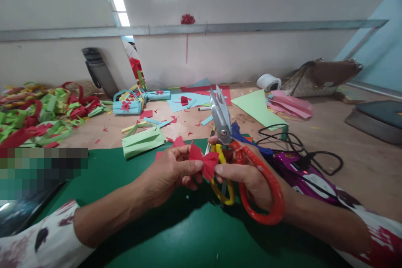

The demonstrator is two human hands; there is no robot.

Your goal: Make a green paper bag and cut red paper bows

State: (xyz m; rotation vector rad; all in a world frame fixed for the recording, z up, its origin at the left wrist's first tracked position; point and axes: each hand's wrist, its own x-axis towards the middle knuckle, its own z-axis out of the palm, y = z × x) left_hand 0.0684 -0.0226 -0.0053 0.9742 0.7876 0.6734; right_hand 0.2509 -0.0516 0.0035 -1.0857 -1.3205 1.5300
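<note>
A red paper flower (pixel 209 163) is pinched between the thumb and fingers of my left hand (pixel 176 165). More red paper petals (pixel 179 142) show behind those fingers. My right hand (pixel 251 176) is closed round a large pair of scissors (pixel 222 119), its blades pointing up and away and a red loop handle (pixel 278 201) over the hand. A yellow loop (pixel 230 192) hangs beside the right thumb; whether it belongs to the same scissors I cannot tell. The right thumb tip touches or nearly touches the flower's right edge. Both hands are above a green mat (pixel 141 226).
A folded green paper piece (pixel 143 140) lies ahead on the left. Small blue paper bags (pixel 127 106) and a grey bottle (pixel 99 71) stand behind it. Paper strips (pixel 34 113) are heaped far left. A blue glue gun (pixel 251 140), black cable (pixel 326 153) and purple power strip (pixel 301 171) lie right.
</note>
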